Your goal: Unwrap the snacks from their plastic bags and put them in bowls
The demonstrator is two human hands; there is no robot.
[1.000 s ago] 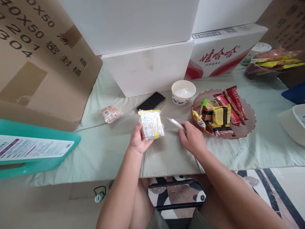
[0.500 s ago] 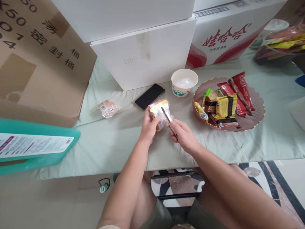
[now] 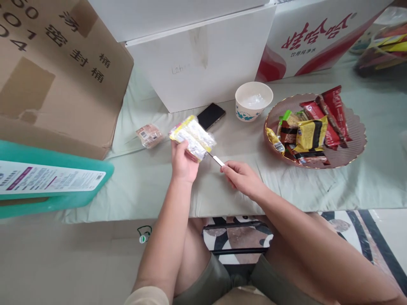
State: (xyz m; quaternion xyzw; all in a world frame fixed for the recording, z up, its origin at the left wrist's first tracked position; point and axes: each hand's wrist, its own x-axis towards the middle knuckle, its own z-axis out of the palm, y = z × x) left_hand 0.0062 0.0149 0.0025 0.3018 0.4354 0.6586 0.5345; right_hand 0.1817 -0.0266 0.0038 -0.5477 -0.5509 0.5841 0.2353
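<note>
Cloth-draped bench [image 3: 143, 182], cup [image 3: 244, 112] and bowl [image 3: 356, 137] beyond the right fingers [image 3: 230, 170].
Left fingers [image 3: 180, 149] hold a shiny packet [image 3: 193, 137], the right fingers a knife [image 3: 217, 159] at its edge; the cup contains clear plastic [image 3: 256, 101], the bowl wrapped snacks [image 3: 310, 133].

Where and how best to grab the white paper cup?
I'd pinch the near rim of the paper cup from the front and above, thumb outside, fingertips just inside. It stands upright and open, with a rounded lip, and its near side is exposed. The white box stands behind, and the clear plastic inside looks low enough to clear.
</note>
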